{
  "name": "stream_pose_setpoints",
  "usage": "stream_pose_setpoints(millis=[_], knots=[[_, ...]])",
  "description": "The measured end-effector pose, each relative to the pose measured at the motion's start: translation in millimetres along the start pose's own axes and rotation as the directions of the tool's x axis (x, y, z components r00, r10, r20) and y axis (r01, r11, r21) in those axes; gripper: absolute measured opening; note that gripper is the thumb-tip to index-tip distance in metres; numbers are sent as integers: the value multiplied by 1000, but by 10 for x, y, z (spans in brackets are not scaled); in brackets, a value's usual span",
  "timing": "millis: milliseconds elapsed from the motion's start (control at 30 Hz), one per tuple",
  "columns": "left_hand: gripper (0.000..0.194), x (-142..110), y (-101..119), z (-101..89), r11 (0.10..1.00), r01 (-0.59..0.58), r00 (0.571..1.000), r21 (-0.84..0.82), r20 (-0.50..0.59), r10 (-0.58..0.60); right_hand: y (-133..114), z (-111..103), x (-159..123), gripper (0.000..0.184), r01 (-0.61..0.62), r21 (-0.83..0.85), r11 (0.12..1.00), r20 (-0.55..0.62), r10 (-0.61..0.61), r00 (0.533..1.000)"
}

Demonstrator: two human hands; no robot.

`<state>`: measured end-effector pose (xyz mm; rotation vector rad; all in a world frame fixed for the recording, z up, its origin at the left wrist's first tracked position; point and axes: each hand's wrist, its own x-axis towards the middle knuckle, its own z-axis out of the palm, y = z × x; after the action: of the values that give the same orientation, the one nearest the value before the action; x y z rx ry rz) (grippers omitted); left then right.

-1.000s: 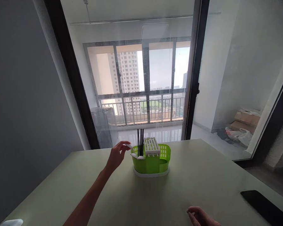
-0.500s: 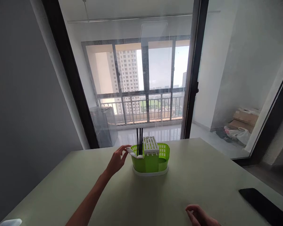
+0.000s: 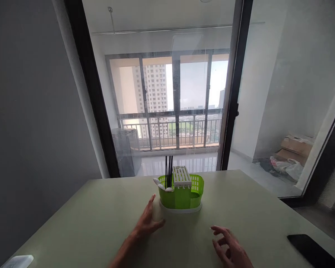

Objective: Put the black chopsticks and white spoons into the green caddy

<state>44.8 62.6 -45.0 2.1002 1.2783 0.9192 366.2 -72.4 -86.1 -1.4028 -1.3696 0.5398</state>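
Head view: on the table (image 3: 248,208), a dark slab (image 3: 314,250) is seen at right. Chopsticks (image 3: 169,173) and white spoons (image 3: 159,184) are held in the green, white-based caddy (image 3: 182,199). The left hand (image 3: 147,222) and right hand (image 3: 229,246) are poised short of it, fingers parted.

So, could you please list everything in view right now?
Caddy: one, green with white base, on the table
Spoons: at least two, white, caddy's left rim
Chopsticks: several, black, upright in caddy's left part
Slotted rack: one, white, caddy's middle
Table: one, pale green, foreground
Flat object: one, black, table's right
Pale object: one, whitish, bottom left corner
Wall: one, grey, left
Windows: several panes, dark-framed, background
High-rise: one, pale, outside
Boxes: count unclear, brown, far right
Plastic bag: at least one, white, by the boxes
Left hand: one, bare, before caddy's left end
Right hand: one, bare, lower right of caddy
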Motion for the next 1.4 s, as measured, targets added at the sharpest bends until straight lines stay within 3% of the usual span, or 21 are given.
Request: stream_pose_setpoints(millis=[100, 233, 367, 500, 867, 1133, 1400], knots=[[94, -222, 17, 24, 999, 30, 999, 23, -36, -29, -118, 159, 360, 54, 99, -111, 989, 10, -98, 995], [58, -467, 111, -82, 995, 87, 987, -40, -136, -91, -223, 445, 686, 55, 133, -318, 939, -27, -149, 989], [46, -575, 153, -189, 978, 158, 940, -136, -284, -191, -214, 696, 753, 59, 38, -382, 923, -32, -54, 998], [45, -582, 170, -190, 972, 177, 926, -152, -308, -217, -166, 757, 767, 62, -35, -456, 889, -40, 19, 999], [43, -605, 234, -199, 973, 180, 946, -147, -246, -213, 49, 470, 1035, 72, -22, -559, 829, -16, 16, 1000], [44, -638, 320, -171, 976, 194, 951, -95, -227, -211, 610, 50, 1406, 73, -48, -673, 738, -30, 38, 999], [41, -645, 266, -148, 977, 198, 959, -79, -190, -210, 1145, -476, 1744, 79, -95, -720, 687, -12, 125, 992]])
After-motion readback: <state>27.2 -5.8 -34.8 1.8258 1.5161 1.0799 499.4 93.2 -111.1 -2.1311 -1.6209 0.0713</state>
